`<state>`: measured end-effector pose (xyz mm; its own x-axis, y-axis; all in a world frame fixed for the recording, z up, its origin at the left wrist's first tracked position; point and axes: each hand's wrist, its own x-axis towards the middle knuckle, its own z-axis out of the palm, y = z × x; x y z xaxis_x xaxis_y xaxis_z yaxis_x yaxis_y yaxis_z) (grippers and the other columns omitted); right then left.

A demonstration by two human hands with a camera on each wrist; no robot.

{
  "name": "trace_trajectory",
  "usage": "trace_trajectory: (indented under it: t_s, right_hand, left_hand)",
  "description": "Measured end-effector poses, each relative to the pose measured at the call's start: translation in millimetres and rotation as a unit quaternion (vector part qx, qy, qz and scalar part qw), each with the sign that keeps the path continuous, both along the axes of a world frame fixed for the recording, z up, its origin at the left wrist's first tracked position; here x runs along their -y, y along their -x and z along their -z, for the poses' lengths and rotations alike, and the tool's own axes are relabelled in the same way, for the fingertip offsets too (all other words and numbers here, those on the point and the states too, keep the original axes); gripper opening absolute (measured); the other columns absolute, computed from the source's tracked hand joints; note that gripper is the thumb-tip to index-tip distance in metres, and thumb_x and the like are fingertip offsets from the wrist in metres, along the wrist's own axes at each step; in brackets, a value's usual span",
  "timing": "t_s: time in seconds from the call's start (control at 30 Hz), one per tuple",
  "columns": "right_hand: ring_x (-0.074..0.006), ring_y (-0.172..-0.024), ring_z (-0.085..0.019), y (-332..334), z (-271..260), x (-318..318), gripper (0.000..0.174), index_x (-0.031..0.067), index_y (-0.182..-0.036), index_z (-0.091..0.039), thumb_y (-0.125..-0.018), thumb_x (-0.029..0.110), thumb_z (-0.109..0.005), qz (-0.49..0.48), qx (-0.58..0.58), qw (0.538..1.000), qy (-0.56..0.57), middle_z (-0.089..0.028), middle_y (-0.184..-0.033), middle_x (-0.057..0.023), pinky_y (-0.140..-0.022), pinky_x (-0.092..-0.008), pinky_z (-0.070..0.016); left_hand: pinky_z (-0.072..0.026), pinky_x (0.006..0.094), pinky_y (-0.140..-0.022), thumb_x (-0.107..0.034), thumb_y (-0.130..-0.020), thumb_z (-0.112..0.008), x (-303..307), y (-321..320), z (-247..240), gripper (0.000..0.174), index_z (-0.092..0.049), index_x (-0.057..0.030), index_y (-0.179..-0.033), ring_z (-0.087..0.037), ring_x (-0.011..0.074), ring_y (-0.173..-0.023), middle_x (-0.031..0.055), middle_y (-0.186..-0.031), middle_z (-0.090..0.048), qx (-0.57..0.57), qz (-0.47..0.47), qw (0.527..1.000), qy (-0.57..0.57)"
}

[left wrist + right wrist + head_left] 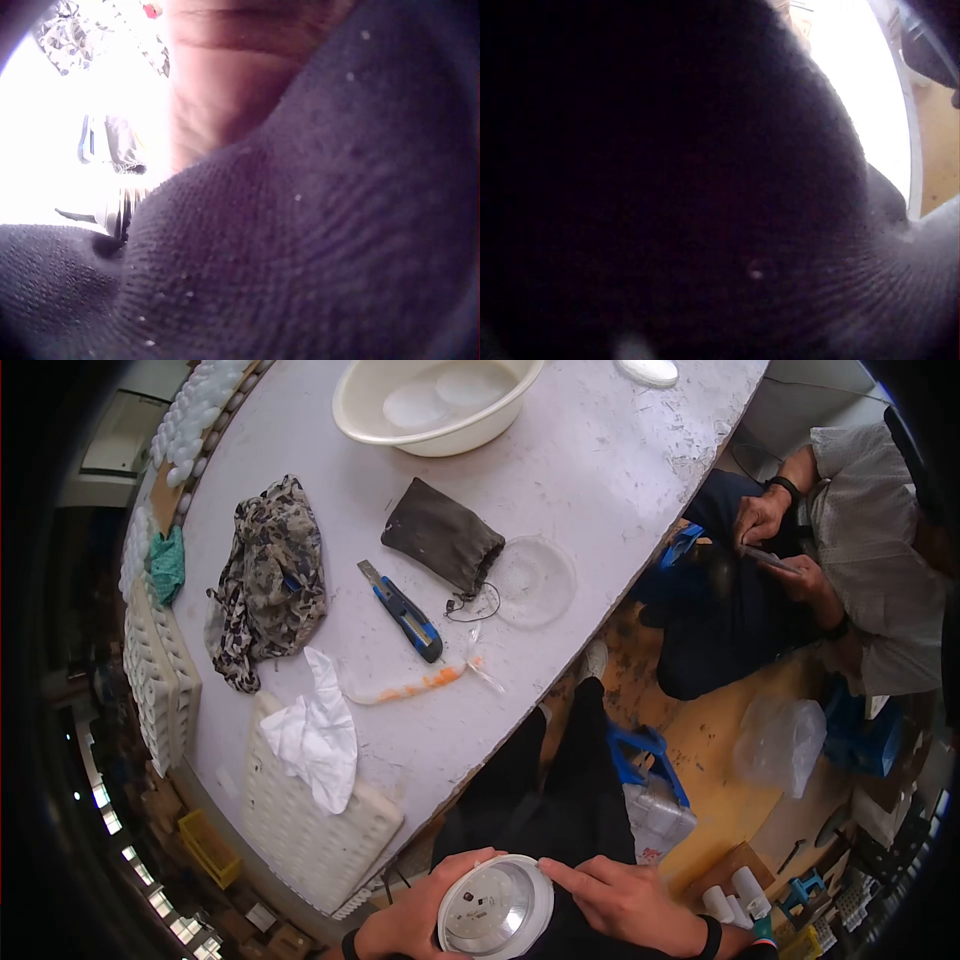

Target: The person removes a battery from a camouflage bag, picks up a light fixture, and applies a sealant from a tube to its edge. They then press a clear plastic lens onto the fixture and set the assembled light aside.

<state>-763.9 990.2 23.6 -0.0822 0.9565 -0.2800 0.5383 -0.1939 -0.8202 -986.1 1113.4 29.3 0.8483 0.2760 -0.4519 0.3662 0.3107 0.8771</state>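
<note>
In the head view, a round white-rimmed container [497, 910] with a few small dark bits inside is held low, over the person's lap. The left hand [412, 912] grips its left side, fingers curled round the wall. At the right rim, the right hand [618, 900] touches with an extended index finger; its other fingers are loosely bent. In the left wrist view part of the left hand [225, 75] shows beside dark knitted fabric [300, 225]. Dark fabric [667, 187] fills most of the right wrist view, hiding the right hand.
On the table [600, 490] lie a blue cutter [405, 615], a dark pouch [443, 535], a clear lid [537, 582], camouflage cloth [275, 575], white cloth [318, 735] and a cream basin [435, 435]. Another person [860, 550] sits at the right, holding a phone.
</note>
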Motion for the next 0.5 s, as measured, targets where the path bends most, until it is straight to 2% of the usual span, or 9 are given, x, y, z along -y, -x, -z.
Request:
trace_trajectory:
  t_s: [0.07,0.13,0.27,0.43,0.5]
  right_hand:
    - [-0.0139,-0.059,-0.058,-1,3,1,0.057,0.0145,-0.123,-0.054,-0.069,0.001,-0.064,0.007,-0.010,1.000,0.018,-0.055,-0.076,-0.0004,-0.047,-0.0262,-0.0477]
    - [-0.0145,-0.057,-0.058,2,11,-7,0.056,0.0157,-0.123,-0.055,-0.069,0.001,-0.064,0.036,-0.028,0.998,-0.034,-0.055,-0.074,-0.0002,-0.047,-0.0261,-0.0483]
    - [-0.0147,-0.056,-0.057,-1,14,-14,0.055,0.0161,-0.122,-0.055,-0.070,0.002,-0.064,0.019,-0.040,0.996,-0.073,-0.055,-0.073,-0.0005,-0.047,-0.0258,-0.0482]
    - [-0.0142,-0.058,-0.058,-13,4,6,0.055,0.0148,-0.122,-0.054,-0.070,0.004,-0.066,-0.019,-0.005,0.999,0.043,-0.054,-0.076,-0.0001,-0.048,-0.0256,-0.0480]
    - [-0.0140,-0.057,-0.058,-13,6,0,0.054,0.0150,-0.122,-0.054,-0.070,0.004,-0.066,-0.006,-0.014,1.000,0.026,-0.054,-0.075,0.0003,-0.047,-0.0260,-0.0478]
  left_hand:
    - [-0.0268,0.0372,-0.103,-0.053,-0.059,-0.074,0,-2,2,0.110,-0.022,0.0065,-0.136,-0.034,0.0271,-0.125,0.0200,-0.135,-0.033,-0.003,0.008,1.000,0.000]
    - [-0.0265,0.0373,-0.103,-0.054,-0.059,-0.074,0,-8,0,0.110,-0.022,0.0065,-0.136,-0.034,0.0272,-0.125,0.0199,-0.135,-0.033,-0.018,0.002,0.999,0.031]
    - [-0.0261,0.0375,-0.103,-0.055,-0.059,-0.074,-4,-16,0,0.111,-0.022,0.0063,-0.136,-0.034,0.0272,-0.125,0.0196,-0.135,-0.033,-0.033,0.008,0.997,0.072]
    - [-0.0266,0.0387,-0.103,-0.053,-0.059,-0.073,6,-10,3,0.108,-0.024,0.0052,-0.135,-0.035,0.0278,-0.125,0.0183,-0.134,-0.034,-0.024,-0.016,0.999,0.037]
    - [-0.0264,0.0394,-0.103,-0.051,-0.059,-0.074,4,-13,2,0.106,-0.024,0.0049,-0.135,-0.035,0.0281,-0.125,0.0179,-0.133,-0.035,-0.023,-0.022,0.999,0.041]
